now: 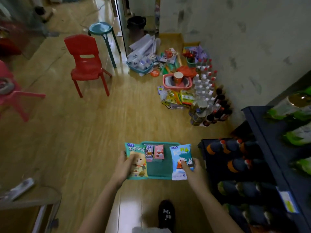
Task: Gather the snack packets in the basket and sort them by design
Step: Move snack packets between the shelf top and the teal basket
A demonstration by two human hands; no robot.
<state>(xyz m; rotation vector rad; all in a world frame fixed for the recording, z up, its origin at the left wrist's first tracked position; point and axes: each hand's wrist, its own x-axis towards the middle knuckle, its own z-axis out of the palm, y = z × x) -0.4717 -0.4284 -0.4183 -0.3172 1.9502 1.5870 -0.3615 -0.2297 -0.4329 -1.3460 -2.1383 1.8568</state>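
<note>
Two large packets are sitting in your grip over the teal basket (pixel 158 170): your left hand (pixel 123 167) is clasping the green bear packet (pixel 136 161), your right hand (pixel 191 169) the blue rabbit packet (pixel 180 160); two small pink packets (pixel 154 153) are lying inside, so sorting looks barely begun

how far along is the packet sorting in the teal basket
Partly done, it seems. Two small packets already lie side by side at the far end of the teal basket. In hand: the left hand holds a green bear packet over the left edge, the right hand a blue rabbit packet over the right. Both still need setting down.
</note>
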